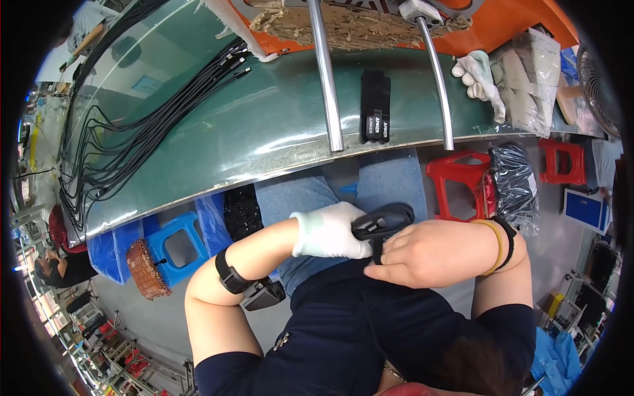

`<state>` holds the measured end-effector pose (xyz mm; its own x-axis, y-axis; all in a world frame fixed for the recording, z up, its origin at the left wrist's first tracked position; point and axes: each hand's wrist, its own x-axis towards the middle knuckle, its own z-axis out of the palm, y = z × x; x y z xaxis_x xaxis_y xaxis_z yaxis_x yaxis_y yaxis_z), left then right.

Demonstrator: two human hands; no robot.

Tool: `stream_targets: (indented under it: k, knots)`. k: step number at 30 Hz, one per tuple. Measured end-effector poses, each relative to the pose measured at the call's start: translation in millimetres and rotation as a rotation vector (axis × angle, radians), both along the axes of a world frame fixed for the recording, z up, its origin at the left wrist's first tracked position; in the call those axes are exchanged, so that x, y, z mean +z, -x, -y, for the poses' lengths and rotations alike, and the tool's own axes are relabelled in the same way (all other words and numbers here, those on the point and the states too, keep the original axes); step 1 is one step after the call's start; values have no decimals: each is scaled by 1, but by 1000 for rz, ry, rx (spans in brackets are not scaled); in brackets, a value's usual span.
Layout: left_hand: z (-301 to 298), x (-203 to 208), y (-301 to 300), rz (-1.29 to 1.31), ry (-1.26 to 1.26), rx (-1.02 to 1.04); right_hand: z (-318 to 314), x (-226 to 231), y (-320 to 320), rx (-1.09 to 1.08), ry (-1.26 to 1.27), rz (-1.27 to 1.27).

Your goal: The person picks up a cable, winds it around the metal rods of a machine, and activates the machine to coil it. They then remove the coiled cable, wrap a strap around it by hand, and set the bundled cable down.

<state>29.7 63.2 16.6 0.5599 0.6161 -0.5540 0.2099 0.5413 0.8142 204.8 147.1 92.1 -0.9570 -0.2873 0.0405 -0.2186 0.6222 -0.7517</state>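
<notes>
A black cable point(389, 218), wound into a small coil, is held up over my lap. My left hand point(333, 231), in a white glove, is closed around the coil's left side. My bare right hand point(422, 254) is closed at the lower right of the coil, its fingers pinching a flat black strap point(377, 249) that hangs against the coil. The glove and fingers hide part of the coil. On the green table ahead lies a stack of black cable straps point(375, 109) with pale printed labels. A bundle of long black cables point(158, 122) spreads across the table's left side.
Two metal rods point(326, 86) reach out over the table from an orange machine point(528, 16). At the right lie a white glove point(479, 82) and a clear bag of pale packets point(531, 82). Below the table's edge stand a blue stool point(179, 247) and a red stool point(456, 181).
</notes>
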Motion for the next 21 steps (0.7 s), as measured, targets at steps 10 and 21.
stream_targets:
  k: [10, 21]
  knots:
    - [0, 8, 1, -22, -303, -150, -25, -51, 16, -522, 1067, 399]
    - [-7, 31, 15, 59, 20, 521, -6, -71, 27, -901, 179, -337]
